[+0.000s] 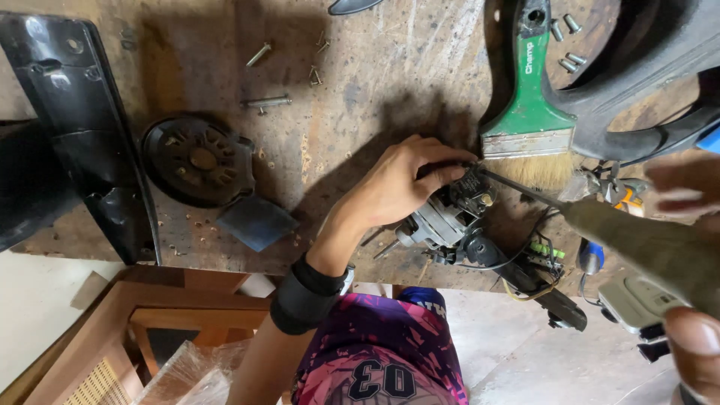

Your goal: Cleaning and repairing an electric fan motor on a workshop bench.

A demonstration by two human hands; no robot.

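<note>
The small motor (450, 221) sits at the bench's near edge, about 5 o'clock from the round black cover (196, 159). The left hand (401, 184) grips its top. The right hand (686, 300) holds a screwdriver (592, 214), tip on the motor. A screw seems to be getting turned; next needs a steady hold. A green brush (529, 112) lies at 1 o'clock.

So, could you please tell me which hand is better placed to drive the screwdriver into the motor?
The right hand: it already holds the screwdriver, its tip at the motor; the left hand steadies the motor.
</note>
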